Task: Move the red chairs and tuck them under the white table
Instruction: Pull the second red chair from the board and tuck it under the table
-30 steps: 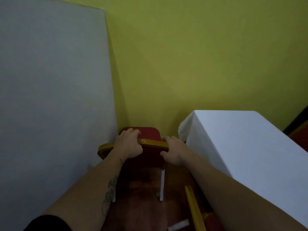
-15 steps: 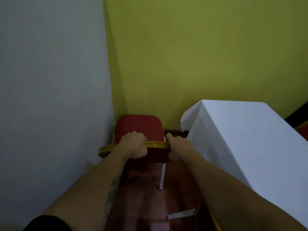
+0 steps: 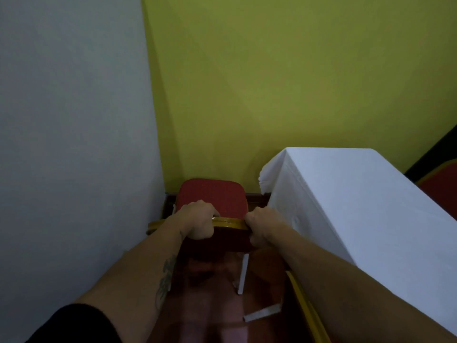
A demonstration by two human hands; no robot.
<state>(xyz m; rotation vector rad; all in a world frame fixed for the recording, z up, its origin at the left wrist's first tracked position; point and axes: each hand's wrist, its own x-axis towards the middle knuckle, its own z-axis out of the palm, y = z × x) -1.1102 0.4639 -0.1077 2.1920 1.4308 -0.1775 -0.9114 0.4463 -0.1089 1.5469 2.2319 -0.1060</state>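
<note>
A red chair (image 3: 212,198) with a gold-framed backrest and white legs stands in the corner, its seat pointing at the yellow wall. My left hand (image 3: 197,222) grips the top rail of the backrest left of centre. My right hand (image 3: 263,225) grips the rail's right end. The white table (image 3: 358,194), draped in a white cloth down to the floor, stands directly right of the chair, its near corner almost touching my right hand. The chair's front legs are hidden.
A grey wall (image 3: 74,144) closes the left side and a yellow wall (image 3: 284,82) the far side. A second chair's gold frame (image 3: 309,315) juts in at bottom right. Another red chair (image 3: 440,184) shows past the table. The floor is dark reddish wood.
The chair has moved away from me toward the yellow wall, showing more of its red seat. Both hands kept their grip on the backrest rail.
</note>
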